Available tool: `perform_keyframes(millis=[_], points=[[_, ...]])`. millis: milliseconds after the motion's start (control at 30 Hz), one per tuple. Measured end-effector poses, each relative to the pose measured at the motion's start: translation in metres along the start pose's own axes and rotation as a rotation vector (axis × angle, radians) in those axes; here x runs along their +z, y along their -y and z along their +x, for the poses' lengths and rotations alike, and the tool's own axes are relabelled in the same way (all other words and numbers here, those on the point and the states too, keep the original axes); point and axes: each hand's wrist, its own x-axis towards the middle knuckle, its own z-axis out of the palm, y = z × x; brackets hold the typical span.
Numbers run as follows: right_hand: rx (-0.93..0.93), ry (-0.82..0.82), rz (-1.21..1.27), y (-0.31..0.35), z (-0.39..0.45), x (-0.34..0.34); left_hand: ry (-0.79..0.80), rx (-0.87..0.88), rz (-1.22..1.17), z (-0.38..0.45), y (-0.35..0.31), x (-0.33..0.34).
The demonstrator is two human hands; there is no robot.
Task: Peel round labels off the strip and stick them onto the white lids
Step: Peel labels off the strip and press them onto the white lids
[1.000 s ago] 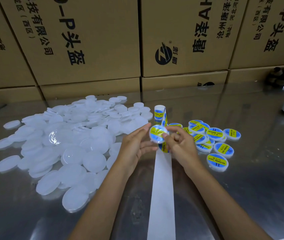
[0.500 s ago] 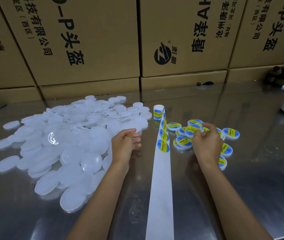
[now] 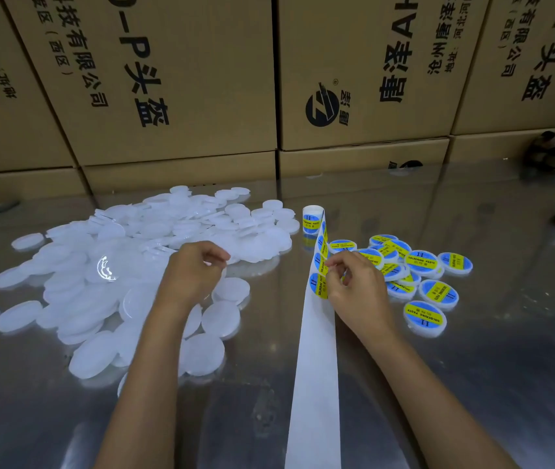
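While your right hand [image 3: 353,286] is working at the strip [image 3: 316,350], its fingertips are pinching at the right edge of the nearest round label [image 3: 317,285] — the blue and yellow disc lowest in the row that is still on the backing. The strip's long axis is running away from you, from the near table edge up to the small roll [image 3: 312,220] standing at its far end, so the label is lying just left of your right fingertips and the peel, as I judge it, is going to run leftward across the strip. Your left hand [image 3: 194,275] is hovering over the heap of white lids [image 3: 154,265] with its fingers curled; it seems to be gripping the rim of one lid, though the lid itself is mostly hidden and I cannot be sure. That hand is lying well left of the strip, so the lid is going to have to travel right to meet the label. The finished labelled lids [image 3: 421,265] are sitting in a cluster just right of your right hand, on the steel table [image 3: 472,367].
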Motion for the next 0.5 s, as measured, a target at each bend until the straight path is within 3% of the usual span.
perform_keyframes(millis=[167,367,500], points=[[-0.008,0.010,0.006,-0.001,0.000,0.001,0.216,-0.011,0.338,-0.004,0.006,0.003],[0.002,0.085,-0.053,-0.003,-0.001,0.002,0.250,0.014,0.483,-0.005,0.006,0.015],[0.003,0.147,-0.098,-0.004,-0.003,0.002,0.205,0.077,0.415,-0.006,0.006,0.021]])
